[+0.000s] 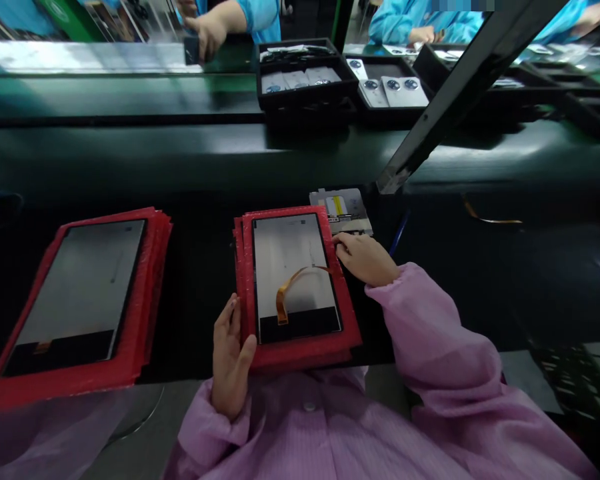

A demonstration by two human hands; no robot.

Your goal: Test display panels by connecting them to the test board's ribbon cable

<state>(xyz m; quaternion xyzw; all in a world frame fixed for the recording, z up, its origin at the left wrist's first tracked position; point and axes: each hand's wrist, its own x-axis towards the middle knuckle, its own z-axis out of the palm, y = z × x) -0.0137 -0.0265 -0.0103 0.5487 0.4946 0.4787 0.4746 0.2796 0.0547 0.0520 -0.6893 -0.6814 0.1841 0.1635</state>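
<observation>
A flat display panel with a grey face and black lower band lies on a stack of red bubble-wrap sheets in front of me. An orange flex cable curves across the panel, its thin end reaching the right edge. My left hand rests along the stack's left edge, fingers stretched and thumb apart. At the upper right edge, my right hand has its fingers curled in against the red wrap; what they hold, if anything, is hidden.
Another panel lies on red wrap at left. Behind my stack are a metal-backed part and a blue pen. A loose flex cable lies right. A slanted metal post, black trays and co-workers' hands are beyond.
</observation>
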